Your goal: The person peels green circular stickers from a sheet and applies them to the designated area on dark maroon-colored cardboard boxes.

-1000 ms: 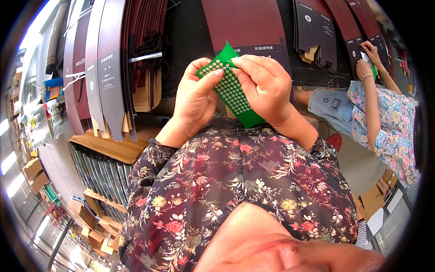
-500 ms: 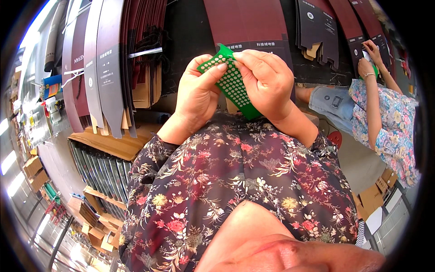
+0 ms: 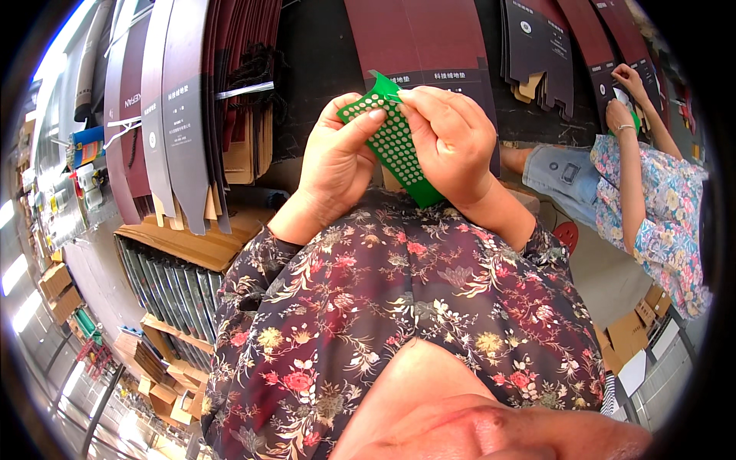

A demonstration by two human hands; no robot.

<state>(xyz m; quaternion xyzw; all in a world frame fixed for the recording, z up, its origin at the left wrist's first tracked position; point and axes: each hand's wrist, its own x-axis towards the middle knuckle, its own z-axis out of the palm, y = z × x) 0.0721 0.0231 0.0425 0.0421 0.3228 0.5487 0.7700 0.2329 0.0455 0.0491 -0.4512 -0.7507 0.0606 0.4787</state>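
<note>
A green sheet point(image 3: 397, 149) covered in rows of small pale round dots hangs at a slant in front of my chest. My left hand point(image 3: 335, 153) is closed on its upper left part, the thumb lying over the dots and the fingers behind. At the sheet's top edge my right hand point(image 3: 454, 132) makes a pinch between thumb and forefinger. A thin, shiny bit shows at those fingertips, too small to name. Just beyond both hands lies a maroon and dark grey flat cardboard piece point(image 3: 418, 38).
Stacks of maroon and grey cardboard point(image 3: 188, 100) stand at the left, tied with white strips. Below them is an open brown carton point(image 3: 192, 238) above a row of dark packs point(image 3: 169, 280). At the right, a co-worker point(image 3: 652, 207) in a floral top handles similar cardboard. Another cardboard stack point(image 3: 537, 46) lies between us.
The green sheet's lower end has dropped slightly toward me. My right fingertips have shifted a little at its top edge; my left hand keeps its hold.
</note>
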